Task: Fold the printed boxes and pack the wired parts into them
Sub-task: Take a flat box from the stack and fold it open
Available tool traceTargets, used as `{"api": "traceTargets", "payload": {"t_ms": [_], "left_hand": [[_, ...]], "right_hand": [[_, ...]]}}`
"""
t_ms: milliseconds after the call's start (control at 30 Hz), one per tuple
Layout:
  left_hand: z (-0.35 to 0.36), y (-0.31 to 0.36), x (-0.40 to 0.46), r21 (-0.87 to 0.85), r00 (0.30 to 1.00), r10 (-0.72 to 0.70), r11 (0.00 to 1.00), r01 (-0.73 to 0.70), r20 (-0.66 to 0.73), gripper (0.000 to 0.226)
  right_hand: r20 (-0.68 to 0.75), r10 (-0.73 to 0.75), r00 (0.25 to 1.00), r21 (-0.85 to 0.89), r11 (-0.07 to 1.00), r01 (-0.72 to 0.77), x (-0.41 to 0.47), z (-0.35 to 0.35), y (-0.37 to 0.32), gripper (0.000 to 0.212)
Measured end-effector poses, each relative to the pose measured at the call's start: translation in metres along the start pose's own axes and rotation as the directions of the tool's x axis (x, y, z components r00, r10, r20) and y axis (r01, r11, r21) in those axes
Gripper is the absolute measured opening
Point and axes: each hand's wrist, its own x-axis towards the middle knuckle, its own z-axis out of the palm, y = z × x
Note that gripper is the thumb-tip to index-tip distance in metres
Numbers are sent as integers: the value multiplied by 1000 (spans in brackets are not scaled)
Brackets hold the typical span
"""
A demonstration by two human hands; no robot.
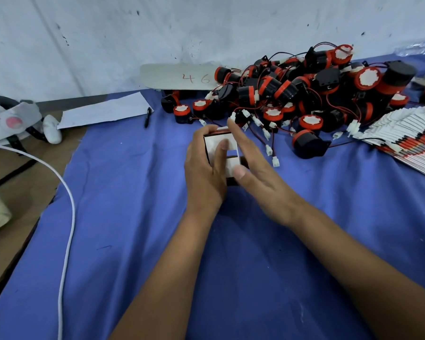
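Note:
A small printed box [228, 158], white inside with black and red edges, is held above the blue cloth at the centre. My left hand [204, 168] grips its left side, thumb pressing on the white flaps. My right hand [253, 165] lies flat against the box's right side with fingers stretched out and thumb on a flap. Behind lies a big pile of black-and-red wired parts [292, 94] with white connectors. A fanned stack of flat printed boxes [407, 138] sits at the right.
A blue cloth [157, 241] covers the table. A black pen [147, 117] and a white sheet [106, 110] lie at the back left. A card marked 46 [179, 77] leans on the wall. A white cable [66, 217] runs down the left side.

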Motion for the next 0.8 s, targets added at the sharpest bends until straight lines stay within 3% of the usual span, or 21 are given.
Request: {"api": "traceTargets", "payload": {"t_ms": [67, 200, 333, 400, 533, 633, 800], "left_hand": [[0, 0, 1, 9, 1000, 14, 1000, -14, 6, 25], [4, 3, -3, 48, 994, 82, 995, -86, 78, 38], [4, 7, -6, -10, 987, 30, 1000, -29, 156, 40], [0, 10, -7, -57, 969, 34, 998, -20, 245, 55], [-2, 11, -10, 50, 917, 153, 982, -183, 367, 83], [-4, 3, -6, 100, 917, 140, 977, -190, 374, 95], [-2, -1, -5, 140, 936, 192, 960, -241, 294, 87]], "right_hand": [[-67, 34, 997, 55, 998, -30, 2, -1, -2, 54], [-181, 83, 980, 25, 997, -80, 5, -2, 0, 54], [-272, 116, 955, 76, 992, -98, 6, -4, 3, 50], [-323, 140, 936, 94, 989, -115, 7, -6, 6, 51], [-377, 245, 894, 180, 965, -188, 8, -11, 11, 55], [-365, 249, 897, 149, 967, -207, 8, -12, 15, 51], [-385, 209, 899, 72, 978, -196, 10, -10, 18, 45]]}}
